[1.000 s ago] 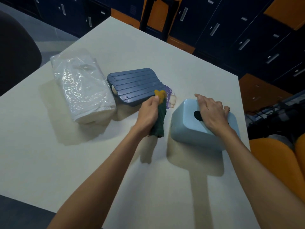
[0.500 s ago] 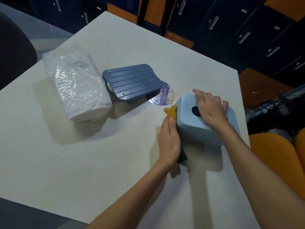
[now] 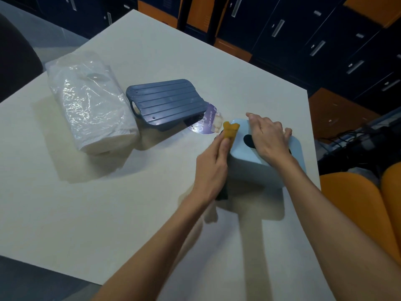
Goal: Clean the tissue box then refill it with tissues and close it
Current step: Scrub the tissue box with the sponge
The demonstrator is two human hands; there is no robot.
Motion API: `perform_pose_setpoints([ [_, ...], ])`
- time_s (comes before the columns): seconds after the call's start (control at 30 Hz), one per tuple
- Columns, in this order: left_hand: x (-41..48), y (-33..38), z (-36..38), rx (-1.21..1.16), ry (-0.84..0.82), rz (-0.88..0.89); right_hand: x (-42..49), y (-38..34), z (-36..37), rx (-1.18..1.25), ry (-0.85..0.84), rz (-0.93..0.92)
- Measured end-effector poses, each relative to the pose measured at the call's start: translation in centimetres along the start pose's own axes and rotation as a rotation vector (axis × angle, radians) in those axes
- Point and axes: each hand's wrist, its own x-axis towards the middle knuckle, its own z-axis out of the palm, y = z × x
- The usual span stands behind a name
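Two things hide much of the pale blue tissue box point(image 3: 245, 155). My right hand point(image 3: 269, 137) lies across its top, fingers nearly straight and a little spread, pressing down and covering part of the dark oval slot. My left hand point(image 3: 213, 168) is at its left wall, gripping a cloth point(image 3: 231, 130). Only the cloth's yellow tip shows past my thumb, and a dark end below my palm. My other fingers are tucked out of sight, and I cannot tell how much cloth meets the wall.

The box stands on the table point(image 3: 108, 203), whose edge runs just to its right. Up and left of the box, not touching it, the dark ribbed lid point(image 3: 167, 103) sits tilted. A purple packet point(image 3: 205, 124) pokes out from under the lid towards the box, its print mostly covered. Farther left of the box lies the tissue pack point(image 3: 91, 105) in clear wrap.
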Motion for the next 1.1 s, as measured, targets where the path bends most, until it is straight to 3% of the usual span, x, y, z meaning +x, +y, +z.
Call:
perform_pose_setpoints([
  [0.13,0.3,-0.4,0.1,0.23,-0.162,0.222,-0.1,-0.1,-0.1,0.002,-0.001,-0.004],
  [0.27,-3.6,-3.3,0.2,0.31,-0.185,0.495,-0.3,-0.1,-0.3,0.026,0.006,0.005],
  [0.5,0.4,-1.8,2.5,0.085,0.168,0.264,0.5,0.0,0.2,-0.041,0.055,0.156],
  [0.63,-2.9,-3.0,3.3,0.173,0.055,0.365,0.8,-0.1,0.4,-0.063,0.052,0.21],
  [0.7,-4.8,-3.7,2.3,0.175,0.014,0.297,0.9,-0.2,0.0,-0.042,0.021,0.218],
  [0.8,-4.0,-3.0,-0.2,0.101,0.287,0.013,1.5,0.2,-1.9,0.1,-0.054,0.224],
  [0.87,-1.6,-2.3,-2.4,0.024,0.499,-0.072,1.8,0.6,-3.1,0.136,-0.049,0.16],
  [0.93,0.7,-2.1,-4.0,-0.021,0.584,-0.098,1.5,1.1,-3.0,0.066,-0.06,0.047],
  [1.0,2.0,-2.6,-4.2,0.003,0.545,-0.107,1.2,1.4,-1.8,0.005,-0.052,-0.027],
  [1.1,3.1,-2.5,-2.0,0.163,0.295,-0.15,1.2,1.6,-0.9,-0.006,0.002,-0.015],
])
